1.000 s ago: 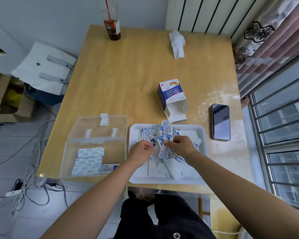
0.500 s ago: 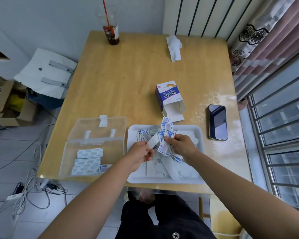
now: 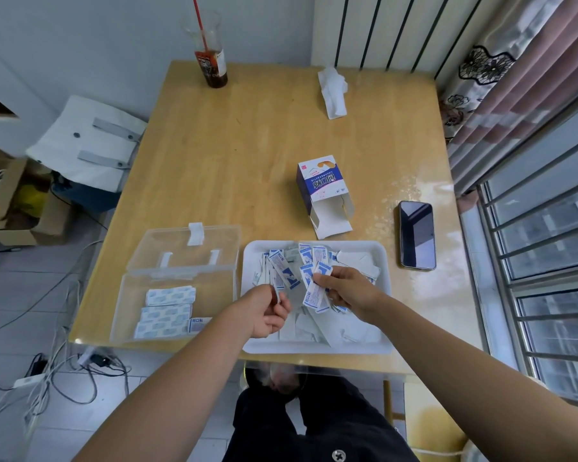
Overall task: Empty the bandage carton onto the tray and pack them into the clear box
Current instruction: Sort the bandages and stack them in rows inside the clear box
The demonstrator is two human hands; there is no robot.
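The white tray (image 3: 384, 261) near the table's front edge holds a loose heap of blue-and-white wrapped bandages (image 3: 309, 255). Above it, my right hand (image 3: 349, 290) grips a small stack of bandages (image 3: 316, 290). My left hand (image 3: 267, 311) pinches one or two bandages (image 3: 282, 270) by their lower end. The clear box (image 3: 176, 308) stands open left of the tray, with bandage stacks (image 3: 167, 306) along its front and its lid (image 3: 184, 246) laid back. The opened bandage carton (image 3: 324, 191) lies on its side behind the tray.
A black phone (image 3: 417, 234) lies right of the tray. A drink cup with a red straw (image 3: 211, 58) and a crumpled tissue (image 3: 332, 91) sit at the table's far edge. Cables (image 3: 47, 378) run on the floor at left. A window grille (image 3: 548, 261) lines the right.
Both hands have lifted slightly off the heap and drawn apart. My left hand now holds bandages pulled away from the stack in my right hand.
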